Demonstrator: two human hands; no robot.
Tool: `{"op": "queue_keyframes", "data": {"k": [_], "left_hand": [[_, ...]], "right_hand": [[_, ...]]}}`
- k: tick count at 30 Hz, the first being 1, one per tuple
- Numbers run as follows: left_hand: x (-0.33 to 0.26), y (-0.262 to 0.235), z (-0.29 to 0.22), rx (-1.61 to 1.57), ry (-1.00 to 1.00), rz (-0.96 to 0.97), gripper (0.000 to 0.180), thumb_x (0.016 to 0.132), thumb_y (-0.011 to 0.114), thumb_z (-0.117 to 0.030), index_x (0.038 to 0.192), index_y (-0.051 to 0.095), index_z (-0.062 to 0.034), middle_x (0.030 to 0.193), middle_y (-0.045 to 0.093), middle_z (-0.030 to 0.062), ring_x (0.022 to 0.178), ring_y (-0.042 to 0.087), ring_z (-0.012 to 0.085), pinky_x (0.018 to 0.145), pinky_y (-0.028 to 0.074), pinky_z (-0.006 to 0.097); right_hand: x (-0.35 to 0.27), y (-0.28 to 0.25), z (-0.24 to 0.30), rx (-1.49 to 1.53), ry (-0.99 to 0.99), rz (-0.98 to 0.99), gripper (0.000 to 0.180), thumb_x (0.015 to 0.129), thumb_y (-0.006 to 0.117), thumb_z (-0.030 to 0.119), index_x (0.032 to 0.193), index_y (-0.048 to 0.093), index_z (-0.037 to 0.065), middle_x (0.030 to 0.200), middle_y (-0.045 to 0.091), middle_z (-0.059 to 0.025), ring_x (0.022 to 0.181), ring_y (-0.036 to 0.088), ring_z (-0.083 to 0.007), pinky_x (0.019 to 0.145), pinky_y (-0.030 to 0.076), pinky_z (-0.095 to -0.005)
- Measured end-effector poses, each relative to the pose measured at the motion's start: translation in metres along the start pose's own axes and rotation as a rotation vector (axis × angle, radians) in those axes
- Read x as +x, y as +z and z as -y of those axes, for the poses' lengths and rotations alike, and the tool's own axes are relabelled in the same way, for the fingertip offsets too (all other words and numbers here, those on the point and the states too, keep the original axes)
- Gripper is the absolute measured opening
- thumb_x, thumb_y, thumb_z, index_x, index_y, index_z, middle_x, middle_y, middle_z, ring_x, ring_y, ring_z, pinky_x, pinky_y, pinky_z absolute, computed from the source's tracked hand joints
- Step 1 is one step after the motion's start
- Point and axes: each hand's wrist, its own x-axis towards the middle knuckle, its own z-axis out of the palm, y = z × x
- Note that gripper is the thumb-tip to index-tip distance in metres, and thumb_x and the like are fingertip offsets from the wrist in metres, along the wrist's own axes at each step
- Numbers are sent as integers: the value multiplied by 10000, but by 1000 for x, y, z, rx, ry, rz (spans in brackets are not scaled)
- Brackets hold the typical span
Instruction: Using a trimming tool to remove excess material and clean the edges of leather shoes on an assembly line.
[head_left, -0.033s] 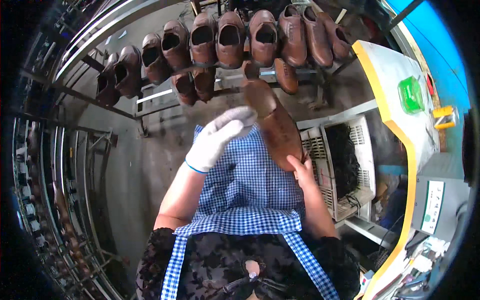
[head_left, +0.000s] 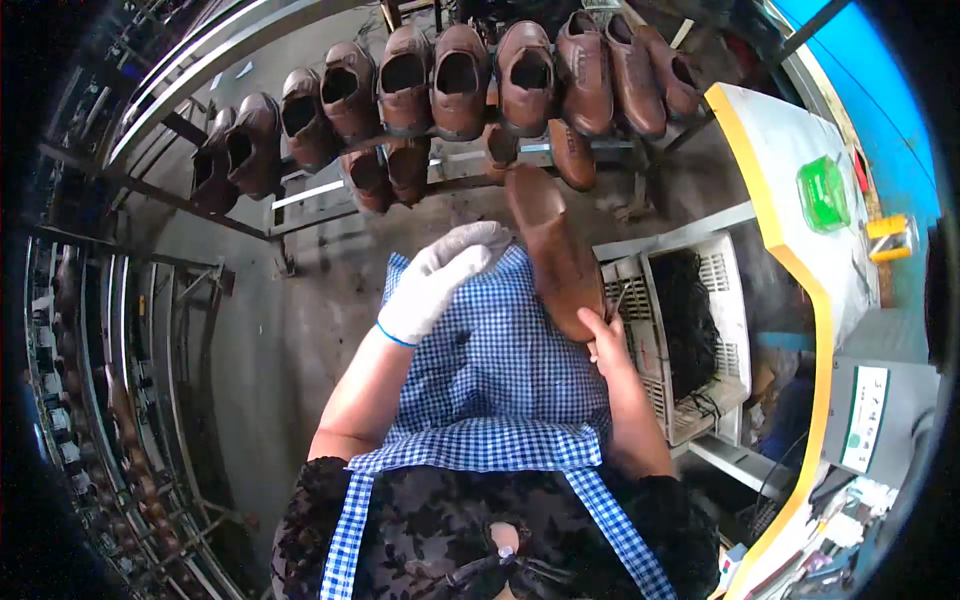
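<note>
My bare right hand [head_left: 604, 340] is closed on the toe end of a brown leather shoe [head_left: 562, 262], thumb on its upper. The shoe hangs tilted before the apron, heel end away from me, its opening facing up. My left hand [head_left: 440, 277] wears a white glove with greyish fingertips and a blue cuff edge. It is raised just left of the shoe, apart from it, with its fingers curled together; whether something small is inside them is hidden.
Ahead, a metal rack [head_left: 330, 183] carries a row of brown shoes [head_left: 461, 82], with several more below. At right stand a white crate [head_left: 735, 330] with dark stringy pieces and a yellow-edged bench [head_left: 775, 150] bearing a green container [head_left: 823, 195]. More racks [head_left: 170, 350] line the left.
My left hand has drawn slightly down and away from the shoe. The shoe's heel end has swung a little to the right in my right hand.
</note>
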Motion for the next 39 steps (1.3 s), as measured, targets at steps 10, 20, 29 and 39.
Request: {"op": "queue_keyframes", "data": {"k": [10, 20, 29, 39], "left_hand": [[13, -41, 57, 1031, 171, -295, 242, 837, 604, -169, 1017, 640, -12, 973, 659, 153, 902, 629, 306, 801, 501, 365], [26, -42, 64, 1192, 282, -244, 168, 804, 633, -128, 936, 660, -28, 868, 669, 129, 782, 639, 289, 690, 515, 375], [17, -44, 66, 1174, 254, -271, 174, 802, 634, -131, 939, 662, -28, 856, 671, 126, 769, 640, 284, 684, 517, 372], [-11, -61, 60, 332, -27, -339, 334, 912, 578, -228, 1161, 588, -5, 1046, 656, 106, 997, 604, 169, 896, 463, 307]], "right_hand": [[261, 56, -24, 191, 317, -59, 321, 733, 745, 347, 924, 570, 158, 857, 535, 33, 442, 363, -66, 382, 260, -161], [372, 21, -71, 226, -99, -400, 180, 892, 599, 208, 822, 459, 119, 727, 542, -32, 626, 596, -153, 437, 432, -258], [330, 140, -14, -1087, -424, 90, 448, 818, 628, 211, 1248, 512, 168, 1130, 609, -175, 1030, 580, -380, 834, 473, -433], [187, 120, 52, -735, -532, 400, 264, 819, 615, 210, 974, 554, 6, 907, 637, -198, 840, 633, -293, 696, 473, -375]]}}
